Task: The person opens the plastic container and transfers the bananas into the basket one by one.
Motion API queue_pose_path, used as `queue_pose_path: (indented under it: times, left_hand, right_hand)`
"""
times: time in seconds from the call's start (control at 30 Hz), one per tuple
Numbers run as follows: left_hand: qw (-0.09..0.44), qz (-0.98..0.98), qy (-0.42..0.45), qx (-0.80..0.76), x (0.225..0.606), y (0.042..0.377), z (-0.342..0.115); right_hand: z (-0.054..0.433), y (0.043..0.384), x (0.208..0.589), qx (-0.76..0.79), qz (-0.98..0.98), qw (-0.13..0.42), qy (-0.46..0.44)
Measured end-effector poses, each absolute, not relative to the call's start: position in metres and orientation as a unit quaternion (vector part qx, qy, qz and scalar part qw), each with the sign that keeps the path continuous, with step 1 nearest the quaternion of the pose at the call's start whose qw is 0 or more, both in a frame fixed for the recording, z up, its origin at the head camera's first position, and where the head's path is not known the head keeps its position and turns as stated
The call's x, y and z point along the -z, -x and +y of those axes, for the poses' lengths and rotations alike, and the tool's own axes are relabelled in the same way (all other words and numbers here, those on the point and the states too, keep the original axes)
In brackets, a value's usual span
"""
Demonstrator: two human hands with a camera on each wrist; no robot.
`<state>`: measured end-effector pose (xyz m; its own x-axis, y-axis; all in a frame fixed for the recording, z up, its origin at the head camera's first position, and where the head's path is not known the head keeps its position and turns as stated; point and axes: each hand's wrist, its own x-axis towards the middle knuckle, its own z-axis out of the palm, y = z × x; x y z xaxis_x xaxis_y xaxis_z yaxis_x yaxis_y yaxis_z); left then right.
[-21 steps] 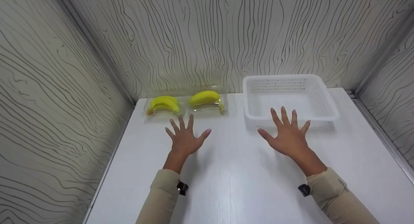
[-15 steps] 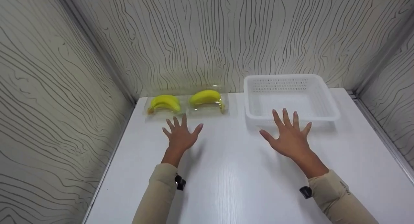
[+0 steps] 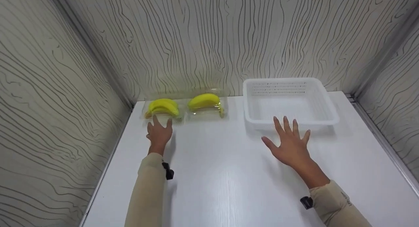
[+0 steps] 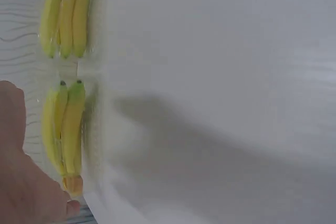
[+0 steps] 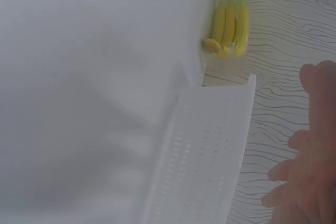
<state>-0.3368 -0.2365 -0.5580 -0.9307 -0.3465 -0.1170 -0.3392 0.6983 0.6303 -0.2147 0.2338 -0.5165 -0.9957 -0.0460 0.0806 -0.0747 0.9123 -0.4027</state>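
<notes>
Yellow bananas point(image 3: 165, 104) lie in a clear plastic box at the table's back left. Beside them a second clear box holds more bananas point(image 3: 205, 100). My left hand point(image 3: 159, 134) is at the near side of the left box, its fingertips close to it; whether they touch it I cannot tell. In the left wrist view that hand point(image 4: 23, 182) shows at the lower left, next to the bananas point(image 4: 72, 129). My right hand point(image 3: 291, 148) has its fingers spread in front of a white plastic basket point(image 3: 246, 104) and holds nothing.
The white table point(image 3: 209, 164) is bounded by a wood-grain patterned wall point(image 3: 209, 40) behind and similar panels at both sides. Slots pierce the walls of the basket, which stands at the back right. Metal strips run along the side edges.
My left hand has moved left and forward to the left banana box, its spread fingers drawing closer together. My right hand has stayed nearly in place. The head view has shifted slightly.
</notes>
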Motion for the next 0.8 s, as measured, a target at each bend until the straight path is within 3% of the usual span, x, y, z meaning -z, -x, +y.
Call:
queue_pose_path:
  times: [0.43, 0.8]
  left_hand:
    - [-0.017, -0.954, -0.15, 0.26, 0.573, 0.362, -0.28]
    - [-0.043, -0.958, -0.115, 0.258, 0.556, 0.372, -0.295]
  right_hand:
    - [0.238, 0.206, 0.532, -0.242, -0.97, 0.025, -0.018]
    - [0.239, 0.206, 0.535, -0.259, -0.965, 0.03, -0.036]
